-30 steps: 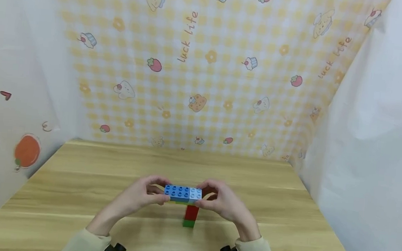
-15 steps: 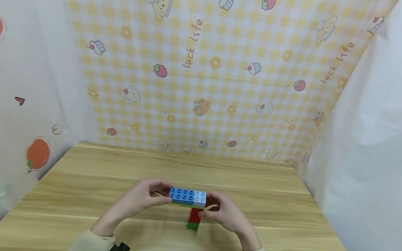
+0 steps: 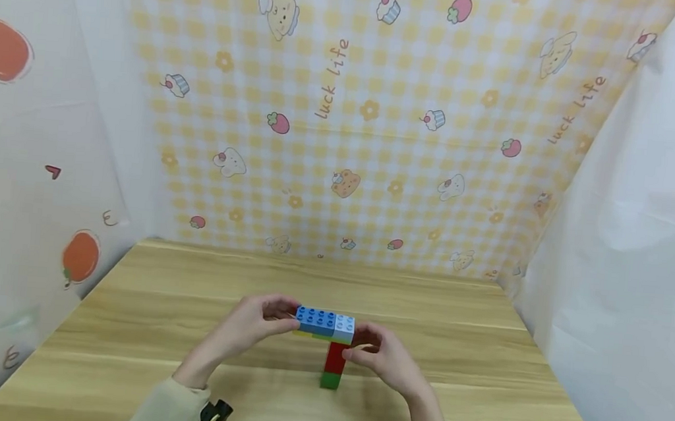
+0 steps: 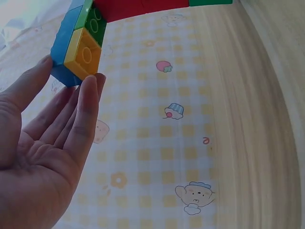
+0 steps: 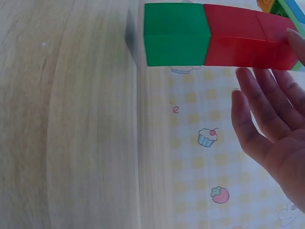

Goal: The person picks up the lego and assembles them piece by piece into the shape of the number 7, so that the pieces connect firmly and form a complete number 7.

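An assembly of toy building bricks is between both hands. Along its top run a blue brick with studs and a light blue brick. Beneath them, yellow and green bricks show in the left wrist view. A column of red bricks drops from the right end, with a green brick at its foot, close over the table. My left hand pinches the blue brick's free left end between thumb and fingers. My right hand holds the upper red column, thumb in front and fingers behind.
The wooden table spreads around the bricks. A yellow checked sheet with printed figures hangs behind it, and pale sheets stand at the left and right.
My right hand has slid down from the light blue brick's end to the red column. My left hand keeps its pinch on the blue brick. The head view has shifted slightly.
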Motion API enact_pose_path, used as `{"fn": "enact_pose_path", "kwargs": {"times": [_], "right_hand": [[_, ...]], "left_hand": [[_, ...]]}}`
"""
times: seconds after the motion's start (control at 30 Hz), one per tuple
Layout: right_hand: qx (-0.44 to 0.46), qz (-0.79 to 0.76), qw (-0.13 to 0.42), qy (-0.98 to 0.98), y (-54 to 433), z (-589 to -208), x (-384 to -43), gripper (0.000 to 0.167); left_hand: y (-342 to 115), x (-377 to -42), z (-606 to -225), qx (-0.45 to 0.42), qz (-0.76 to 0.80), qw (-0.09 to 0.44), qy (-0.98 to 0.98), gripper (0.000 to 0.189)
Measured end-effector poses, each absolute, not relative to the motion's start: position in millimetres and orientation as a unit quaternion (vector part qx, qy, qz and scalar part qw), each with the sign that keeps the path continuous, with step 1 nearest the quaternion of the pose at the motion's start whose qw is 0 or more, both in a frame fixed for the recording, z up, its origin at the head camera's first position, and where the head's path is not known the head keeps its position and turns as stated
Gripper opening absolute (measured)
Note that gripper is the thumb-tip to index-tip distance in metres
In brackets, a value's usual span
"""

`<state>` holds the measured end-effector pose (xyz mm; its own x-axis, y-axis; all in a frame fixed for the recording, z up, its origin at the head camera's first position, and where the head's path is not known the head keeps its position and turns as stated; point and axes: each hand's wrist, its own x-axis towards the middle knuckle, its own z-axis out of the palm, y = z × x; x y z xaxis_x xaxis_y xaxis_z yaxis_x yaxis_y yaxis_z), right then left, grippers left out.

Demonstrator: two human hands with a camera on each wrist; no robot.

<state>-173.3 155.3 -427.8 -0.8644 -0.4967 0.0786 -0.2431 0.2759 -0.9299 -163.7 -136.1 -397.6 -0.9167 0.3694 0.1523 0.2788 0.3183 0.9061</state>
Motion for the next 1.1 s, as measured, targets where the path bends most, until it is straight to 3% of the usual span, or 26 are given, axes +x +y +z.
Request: {"fn": "enact_pose_path", "kwargs": {"times": [0.27, 0.5, 0.67, 1.1], "right_hand": [[-0.203, -0.59, 0.12, 0.772, 162, -425, -184, 0.037], [-0.203, -0.632, 0.177, 0.726, 164, -418, -210, 0.036], [-0.164, -0.669, 0.223, 0.69, 163, -417, -227, 0.035], [-0.041, -0.694, 0.251, 0.674, 156, -431, -251, 0.031]], "left_hand": [[-130, -182, -393, 0.205, 0.571, 0.041, 0.794, 0.041], [-127, -202, -390, 0.165, 0.6, 0.066, 0.78, 0.044], [-124, -220, -394, 0.125, 0.62, 0.09, 0.77, 0.044], [-115, -259, -417, 0.037, 0.655, 0.15, 0.74, 0.041]]}}
